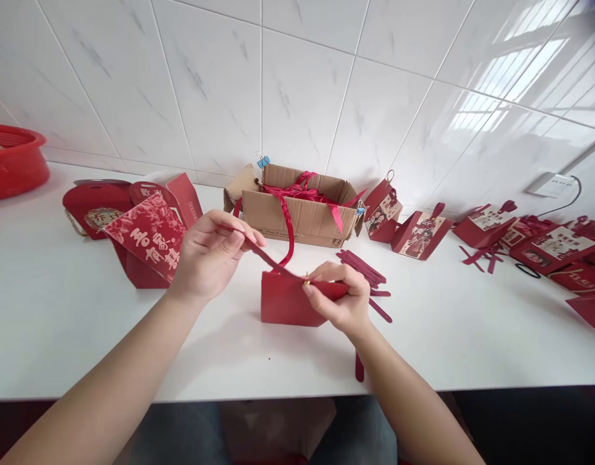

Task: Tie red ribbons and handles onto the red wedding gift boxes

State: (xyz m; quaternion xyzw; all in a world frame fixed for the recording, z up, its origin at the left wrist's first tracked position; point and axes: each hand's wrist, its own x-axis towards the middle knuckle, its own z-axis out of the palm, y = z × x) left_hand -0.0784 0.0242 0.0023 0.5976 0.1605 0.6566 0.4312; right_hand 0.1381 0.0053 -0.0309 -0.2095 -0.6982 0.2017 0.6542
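Observation:
A dark red strap (pixel 273 263) stretches between my two hands above a small red gift box (pixel 290 305). My left hand (pixel 215 252) is closed round the strap's upper left part. The fingertips of my right hand (pixel 343 294) pinch the strap's lower end, where a small gold fastener (pixel 306 279) shows at the box's top edge. Whether the fastener passes through the box is too small to tell. Several loose dark red straps (pixel 363 266) lie behind my right hand, and a single strap (pixel 359 367) lies near the table's front edge.
Behind the red box stands an open cardboard box (pixel 297 223) with red ribbons (pixel 307 187) in it. Patterned red gift boxes (pixel 150 242) stand to the left, more finished-looking boxes (pixel 423 234) to the right. A red basin (pixel 14 165) sits far left. White tiles back the table (pixel 220 361).

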